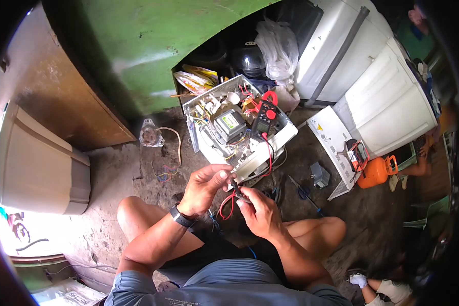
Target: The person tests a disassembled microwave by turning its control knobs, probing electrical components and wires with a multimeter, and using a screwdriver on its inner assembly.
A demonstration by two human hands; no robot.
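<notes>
My left hand [204, 189], with a watch on the wrist, pinches one end of a black test lead [234, 184] between thumb and fingers. My right hand [260, 212] grips the lower end, where a red wire [226, 208] loops down. Just beyond my hands stands an opened microwave oven [245, 169], its transformer [230, 125] and wiring exposed. A red and black clamp meter [264, 118] rests on its right side, with red and black leads running down from it. The tip of the lead is partly hidden by my fingers.
On the floor at left lies a small motor [150, 135] with a cable. To the right are a metal box [320, 175], scissors [303, 193], a white metal cover [331, 145] and an orange gas tank [375, 173]. Another person's leg [375, 291] shows at lower right.
</notes>
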